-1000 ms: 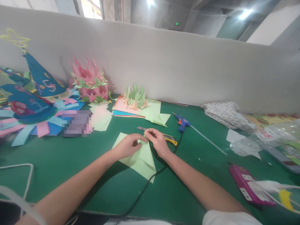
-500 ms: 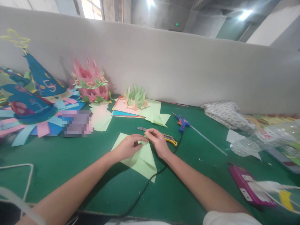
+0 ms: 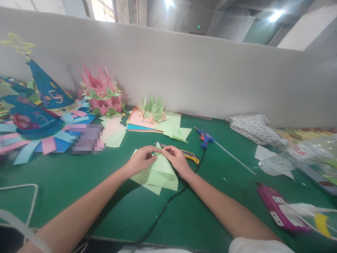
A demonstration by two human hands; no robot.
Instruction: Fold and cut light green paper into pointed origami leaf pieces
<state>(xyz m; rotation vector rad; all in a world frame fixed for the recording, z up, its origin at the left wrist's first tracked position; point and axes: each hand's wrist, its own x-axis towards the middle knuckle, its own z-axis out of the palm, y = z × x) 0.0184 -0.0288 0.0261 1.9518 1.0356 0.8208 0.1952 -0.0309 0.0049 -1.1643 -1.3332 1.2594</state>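
A light green sheet of paper (image 3: pixel 163 172), folded to a point at its top, is between my two hands. My left hand (image 3: pixel 142 160) pinches its left side near the tip, fingers bent. My right hand (image 3: pixel 177 160) closes thumb and forefinger on the right side, and the fingertips of both hands nearly meet. Another green sheet (image 3: pixel 143 181) lies beneath on the table. Just behind my right hand rests a yellow and black utility knife (image 3: pixel 191 156), its blade partly hidden.
A blue glue gun (image 3: pixel 205 138) lies behind, its black cord running forward past my right hand. Paper crowns (image 3: pixel 154 109) and blue cone hats (image 3: pixel 50 84) stand at the back and left. On the right are a plastic bottle (image 3: pixel 305 153) and a magenta power strip (image 3: pixel 279 209).
The folded green paper has turned and shifted between my hands, and its pointed tip now rises above the fingers. My hands have moved only slightly.
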